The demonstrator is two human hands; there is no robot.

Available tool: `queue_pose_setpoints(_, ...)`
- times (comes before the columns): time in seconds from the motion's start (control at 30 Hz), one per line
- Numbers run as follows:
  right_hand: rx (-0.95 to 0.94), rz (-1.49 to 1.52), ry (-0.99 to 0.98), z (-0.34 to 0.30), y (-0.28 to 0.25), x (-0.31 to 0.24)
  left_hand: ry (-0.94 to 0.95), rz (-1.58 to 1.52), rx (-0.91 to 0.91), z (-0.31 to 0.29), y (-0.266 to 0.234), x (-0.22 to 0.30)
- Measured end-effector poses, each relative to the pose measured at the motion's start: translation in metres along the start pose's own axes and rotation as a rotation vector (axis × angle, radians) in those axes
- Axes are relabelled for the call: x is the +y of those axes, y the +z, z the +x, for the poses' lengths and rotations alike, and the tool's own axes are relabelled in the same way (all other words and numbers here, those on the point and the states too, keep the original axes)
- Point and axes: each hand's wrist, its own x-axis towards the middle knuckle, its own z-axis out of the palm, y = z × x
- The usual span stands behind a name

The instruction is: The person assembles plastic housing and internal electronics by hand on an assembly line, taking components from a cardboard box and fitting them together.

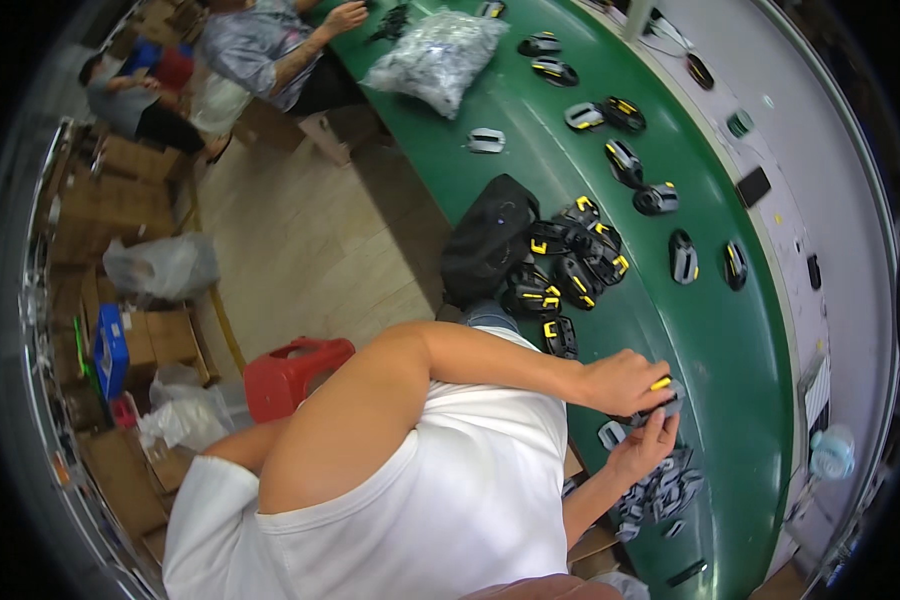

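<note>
My left hand and my right hand meet over the near edge of the green belt. Between them they grip a small dark grey housing with a yellow piece: the left hand closes on it from above, and the right hand's fingers hold it from below. A small grey part lies by my right thumb. Just beyond my right hand lies a heap of small grey parts. A pile of black and yellow housings sits further along the belt.
A black bag lies beside the pile. Single housings are scattered along the belt, with a clear bag of parts at its far end. Another person sits there. A red stool, cardboard boxes and a blue crate stand on the floor.
</note>
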Motion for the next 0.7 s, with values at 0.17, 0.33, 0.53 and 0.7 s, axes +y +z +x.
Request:
queue_pose_setpoints(0.17,-0.179,-0.019,0.053,0.021,0.003,0.001,-0.300,-0.144,-0.019,0.014,-0.018,-0.004)
queue_pose_setpoints(0.33,-0.240,0.019,0.141,0.023,0.031,-0.012,-0.320,-0.137,-0.093,0.018,-0.046,-0.013)
queue_pose_setpoints(0.53,-0.131,0.141,0.105,0.014,0.028,-0.004,-0.319,-0.095,-0.429,0.025,-0.059,-0.007)
queue_pose_setpoints(0.7,-0.169,0.287,0.172,0.012,0.014,-0.002,-0.240,-0.453,-0.565,0.017,-0.061,-0.011)
